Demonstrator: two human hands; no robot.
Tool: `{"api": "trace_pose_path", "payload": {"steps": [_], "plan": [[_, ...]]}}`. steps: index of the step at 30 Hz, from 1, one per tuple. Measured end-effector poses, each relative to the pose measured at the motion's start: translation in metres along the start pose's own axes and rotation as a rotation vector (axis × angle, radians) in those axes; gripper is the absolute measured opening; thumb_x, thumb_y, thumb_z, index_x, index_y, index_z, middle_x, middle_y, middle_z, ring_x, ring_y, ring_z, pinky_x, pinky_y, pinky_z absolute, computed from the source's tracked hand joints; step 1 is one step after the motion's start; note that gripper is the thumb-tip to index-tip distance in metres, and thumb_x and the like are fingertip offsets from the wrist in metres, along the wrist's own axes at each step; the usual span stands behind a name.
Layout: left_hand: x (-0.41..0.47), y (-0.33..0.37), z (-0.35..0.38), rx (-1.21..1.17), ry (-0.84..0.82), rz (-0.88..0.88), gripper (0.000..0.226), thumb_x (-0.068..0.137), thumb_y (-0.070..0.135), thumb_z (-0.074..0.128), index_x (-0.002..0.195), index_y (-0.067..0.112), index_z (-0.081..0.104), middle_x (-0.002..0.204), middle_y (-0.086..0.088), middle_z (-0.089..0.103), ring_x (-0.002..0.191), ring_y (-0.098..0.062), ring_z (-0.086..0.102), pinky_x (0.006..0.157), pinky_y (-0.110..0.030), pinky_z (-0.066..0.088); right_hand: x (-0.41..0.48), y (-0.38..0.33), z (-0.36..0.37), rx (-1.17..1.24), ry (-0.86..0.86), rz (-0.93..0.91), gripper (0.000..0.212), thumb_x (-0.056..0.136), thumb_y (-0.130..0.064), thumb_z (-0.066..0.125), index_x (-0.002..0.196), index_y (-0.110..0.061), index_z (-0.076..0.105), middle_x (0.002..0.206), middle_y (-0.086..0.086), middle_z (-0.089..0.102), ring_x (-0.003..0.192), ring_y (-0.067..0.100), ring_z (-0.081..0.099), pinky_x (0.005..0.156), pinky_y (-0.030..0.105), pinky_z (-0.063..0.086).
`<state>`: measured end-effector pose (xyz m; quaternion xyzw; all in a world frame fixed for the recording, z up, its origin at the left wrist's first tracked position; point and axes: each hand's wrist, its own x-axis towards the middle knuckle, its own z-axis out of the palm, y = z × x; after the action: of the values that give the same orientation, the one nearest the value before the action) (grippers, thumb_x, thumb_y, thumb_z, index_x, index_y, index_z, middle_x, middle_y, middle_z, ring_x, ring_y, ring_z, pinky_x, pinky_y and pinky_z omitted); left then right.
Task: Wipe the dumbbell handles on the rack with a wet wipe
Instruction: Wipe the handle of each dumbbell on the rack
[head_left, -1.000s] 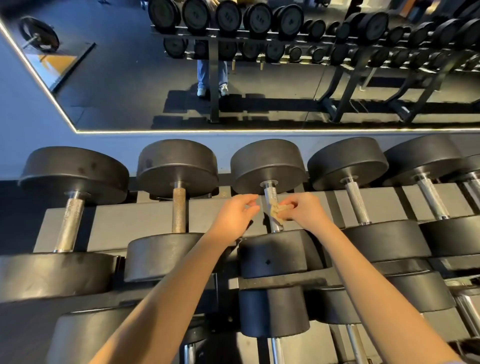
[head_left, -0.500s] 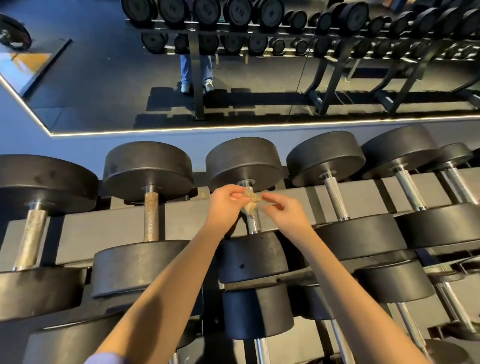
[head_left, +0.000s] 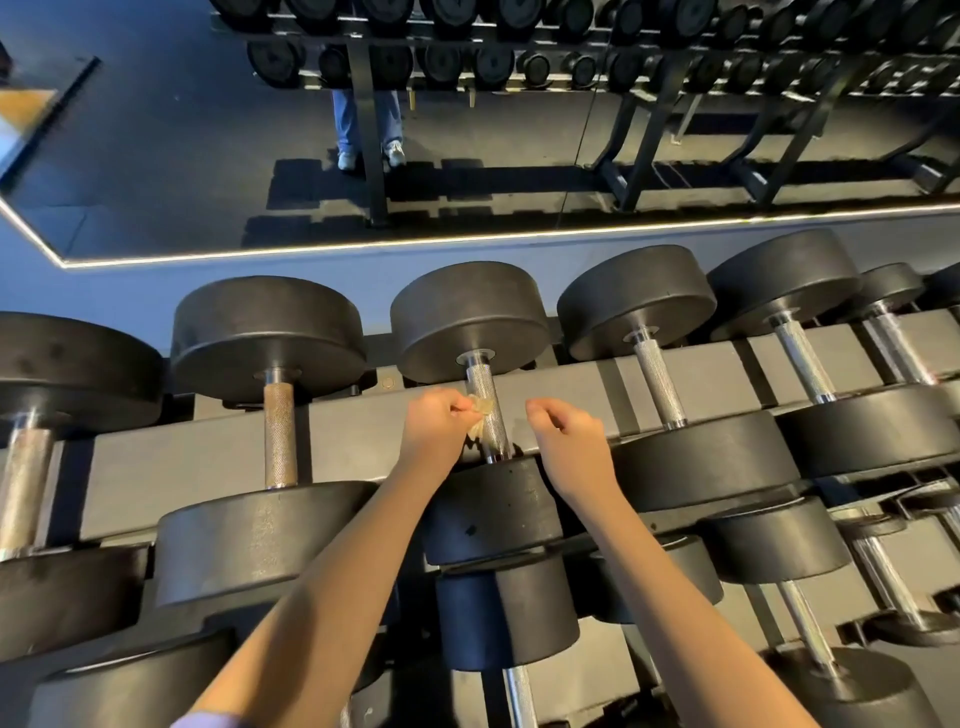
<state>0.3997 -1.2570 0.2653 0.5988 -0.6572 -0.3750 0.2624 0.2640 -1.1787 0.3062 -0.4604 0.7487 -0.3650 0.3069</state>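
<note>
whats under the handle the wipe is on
The grey rack rail runs under the handle. The left hand and wet wipe cover part of it.

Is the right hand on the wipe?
No: the left hand pinches the wipe against the handle, while the right hand hovers apart, holding nothing.
</note>
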Motion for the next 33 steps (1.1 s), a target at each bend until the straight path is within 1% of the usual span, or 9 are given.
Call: {"api": "trace_pose_path", "payload": {"steps": [5, 7, 10, 14, 16, 20, 26, 29, 33], "plan": [[0.004, 0.002, -0.003, -0.113, 0.027, -0.024, 0.005, 0.084, 0.009, 0.068, 0.083, 0.005, 0.07, 0.077, -0.002, 0.063, 0.072, -0.01, 0.055, 0.057, -0.006, 0.037, -0.016, -0.001, 0.004, -0.19, 0.032, -0.064, 0.029, 0.1, -0.026, 0.04, 0.088, -0.021, 0.066, 0.082, -0.008, 0.056, 0.076, 0.008, 0.048, 0.072, 0.027, 0.035], [0.013, 0.009, -0.002, -0.148, 0.105, -0.021, 0.005, 0.085, 0.008, 0.066, 0.086, 0.006, 0.07, 0.086, -0.004, 0.066, 0.079, -0.014, 0.059, 0.068, -0.014, 0.043, -0.021, 0.004, 0.006, -0.203, 0.05, -0.113, 0.029, 0.099, -0.029, 0.041, 0.078, -0.025, 0.061, 0.079, -0.01, 0.057, 0.074, 0.005, 0.05, 0.071, 0.027, 0.035], [0.022, 0.017, -0.001, -0.152, 0.156, -0.064, 0.011, 0.087, 0.01, 0.062, 0.094, 0.004, 0.07, 0.093, -0.005, 0.068, 0.086, -0.019, 0.061, 0.075, -0.025, 0.045, -0.018, 0.008, 0.005, -0.162, 0.041, -0.076, 0.033, 0.099, -0.035, 0.041, 0.102, -0.018, 0.069, 0.103, -0.005, 0.067, 0.096, 0.01, 0.057, 0.082, 0.028, 0.043], [0.017, 0.015, 0.0, -0.084, 0.082, -0.094, 0.008, 0.087, 0.011, 0.064, 0.082, 0.005, 0.066, 0.076, -0.001, 0.06, 0.073, -0.014, 0.054, 0.062, -0.022, 0.039, -0.016, 0.008, 0.005, -0.172, 0.027, -0.068, 0.036, 0.099, -0.037, 0.041, 0.117, -0.019, 0.066, 0.118, -0.004, 0.065, 0.108, 0.01, 0.055, 0.089, 0.025, 0.04], [0.013, 0.01, -0.001, -0.029, 0.012, -0.123, 0.017, 0.084, 0.012, 0.068, 0.069, 0.011, 0.06, 0.067, 0.001, 0.056, 0.065, -0.013, 0.053, 0.058, -0.02, 0.04, -0.016, 0.008, 0.005, -0.182, 0.037, -0.069, 0.037, 0.099, -0.038, 0.04, 0.116, -0.02, 0.066, 0.116, -0.004, 0.066, 0.106, 0.01, 0.056, 0.09, 0.027, 0.041], [0.008, 0.009, -0.006, 0.027, -0.132, -0.205, 0.022, 0.081, 0.015, 0.073, 0.065, 0.015, 0.059, 0.07, -0.003, 0.061, 0.072, -0.018, 0.062, 0.074, -0.034, 0.054, -0.013, 0.012, 0.007, -0.104, 0.031, -0.042, 0.033, 0.096, -0.035, 0.043, 0.108, -0.015, 0.067, 0.106, 0.002, 0.068, 0.099, 0.018, 0.06, 0.089, 0.033, 0.047], [-0.005, 0.027, -0.013, 0.193, -0.252, -0.198, 0.029, 0.082, 0.01, 0.067, 0.056, 0.013, 0.055, 0.056, -0.003, 0.056, 0.055, -0.014, 0.056, 0.063, -0.029, 0.05, -0.018, 0.014, 0.01, -0.014, 0.103, -0.112, 0.031, 0.098, -0.028, 0.044, 0.11, -0.01, 0.067, 0.105, 0.004, 0.068, 0.1, 0.017, 0.06, 0.091, 0.036, 0.046], [-0.011, 0.036, -0.012, 0.227, -0.217, -0.158, 0.019, 0.082, 0.011, 0.067, 0.064, 0.006, 0.064, 0.067, -0.009, 0.064, 0.068, -0.021, 0.062, 0.073, -0.034, 0.052, -0.02, 0.015, -0.005, -0.109, 0.099, -0.239, 0.03, 0.099, -0.022, 0.045, 0.114, -0.007, 0.065, 0.11, 0.006, 0.066, 0.105, 0.02, 0.059, 0.096, 0.037, 0.042], [-0.017, 0.057, -0.002, 0.198, -0.095, -0.024, 0.015, 0.086, 0.011, 0.063, 0.079, -0.001, 0.067, 0.085, -0.013, 0.065, 0.077, -0.02, 0.057, 0.066, -0.028, 0.045, -0.007, 0.038, -0.051, -0.392, 0.344, -0.424, 0.035, 0.092, -0.023, 0.04, 0.1, -0.006, 0.069, 0.099, 0.008, 0.069, 0.094, 0.026, 0.064, 0.09, 0.045, 0.046]]}}
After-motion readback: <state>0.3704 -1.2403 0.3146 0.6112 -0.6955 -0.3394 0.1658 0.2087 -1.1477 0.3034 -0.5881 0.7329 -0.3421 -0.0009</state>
